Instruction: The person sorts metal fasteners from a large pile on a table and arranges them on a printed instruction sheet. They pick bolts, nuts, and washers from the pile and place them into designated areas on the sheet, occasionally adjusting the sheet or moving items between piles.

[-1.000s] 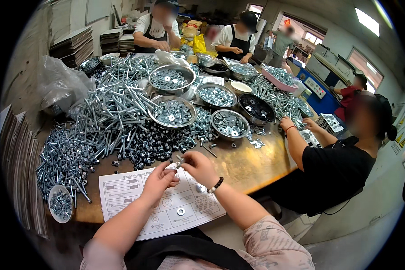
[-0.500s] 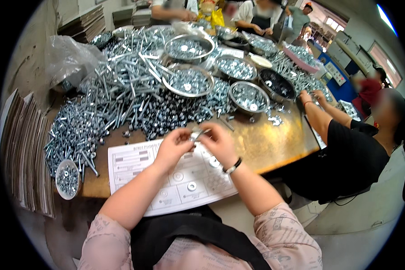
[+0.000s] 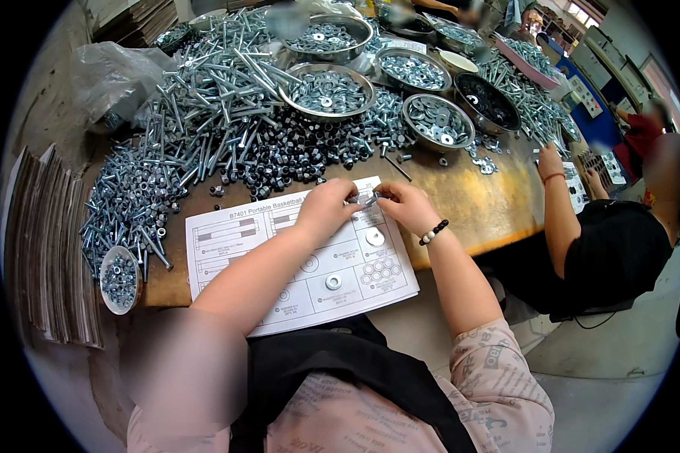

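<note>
My left hand (image 3: 326, 207) and my right hand (image 3: 404, 205) meet over the top right part of a white printed sheet (image 3: 234, 249) on the wooden table (image 3: 476, 204). Between their fingertips they pinch a small metal bolt (image 3: 369, 199); what else sits on it is too small to tell. A bead bracelet (image 3: 434, 232) circles my right wrist. Two loose washers (image 3: 375, 237) (image 3: 332, 281) lie on the sheet below my hands.
Heaps of long bolts (image 3: 219, 83) and dark nuts (image 3: 295, 151) cover the far table, with several steel bowls of washers (image 3: 326, 90). A small cup of nuts (image 3: 119, 278) stands left. Stacked cardboard (image 3: 45, 249) lines the left edge. A person in black (image 3: 612, 249) works at right.
The view has tilted down and come closer. My hands stay together over the sheet, still working the small bolt between the fingertips; they sit slightly higher on the sheet than a second ago.
</note>
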### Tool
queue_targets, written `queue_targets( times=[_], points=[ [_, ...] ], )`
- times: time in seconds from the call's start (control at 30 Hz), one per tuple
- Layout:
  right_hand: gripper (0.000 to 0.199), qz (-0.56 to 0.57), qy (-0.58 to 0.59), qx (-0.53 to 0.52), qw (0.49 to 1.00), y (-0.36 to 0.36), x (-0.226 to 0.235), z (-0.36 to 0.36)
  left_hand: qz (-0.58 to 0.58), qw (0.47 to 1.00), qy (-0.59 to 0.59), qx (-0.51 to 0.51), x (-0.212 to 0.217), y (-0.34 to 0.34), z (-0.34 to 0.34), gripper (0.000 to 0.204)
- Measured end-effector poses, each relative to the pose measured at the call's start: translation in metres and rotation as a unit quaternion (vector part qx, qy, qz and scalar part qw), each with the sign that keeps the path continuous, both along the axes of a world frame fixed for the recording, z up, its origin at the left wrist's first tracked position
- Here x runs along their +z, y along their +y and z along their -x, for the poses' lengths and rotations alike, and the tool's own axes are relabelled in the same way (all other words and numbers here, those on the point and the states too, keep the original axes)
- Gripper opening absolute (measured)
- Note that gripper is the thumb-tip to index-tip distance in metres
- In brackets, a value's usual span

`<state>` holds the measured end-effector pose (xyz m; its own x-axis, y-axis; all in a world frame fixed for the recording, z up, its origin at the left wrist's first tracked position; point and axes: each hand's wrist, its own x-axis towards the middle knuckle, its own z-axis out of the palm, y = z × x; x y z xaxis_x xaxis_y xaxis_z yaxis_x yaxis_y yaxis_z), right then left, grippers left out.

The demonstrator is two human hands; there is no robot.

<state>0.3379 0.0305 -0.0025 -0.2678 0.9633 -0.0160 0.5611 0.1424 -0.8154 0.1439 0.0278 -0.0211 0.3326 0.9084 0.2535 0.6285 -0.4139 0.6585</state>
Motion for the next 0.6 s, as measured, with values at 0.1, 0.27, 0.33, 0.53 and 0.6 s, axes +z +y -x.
queue_targets(
  times=[0.1, 0.27, 0.33, 0.53, 0.6],
  points=[
    [0.027, -0.023, -0.107, 0.039, 0.993, 0.017, -0.011, 0.000, -0.051, 0.997, 0.048, -0.016, -0.005, -0.003, -0.008, 0.025],
    [0.020, -0.062, -0.122, 0.022, 0.990, 0.024, -0.020, 0.010, -0.103, 0.994, 0.035, -0.014, -0.016, -0.010, -0.012, 0.017],
    [0.019, -0.056, -0.098, 0.023, 0.993, 0.025, -0.023, 0.011, -0.101, 0.994, 0.032, -0.011, -0.017, -0.012, -0.010, 0.016],
    [0.018, -0.047, -0.056, 0.009, 0.997, 0.026, -0.028, 0.012, -0.102, 0.994, 0.025, -0.002, -0.021, -0.014, -0.010, 0.014],
    [0.018, -0.036, -0.050, 0.007, 0.998, 0.027, -0.028, 0.011, -0.100, 0.995, 0.024, 0.010, -0.018, -0.014, -0.014, 0.014]
  ],
)
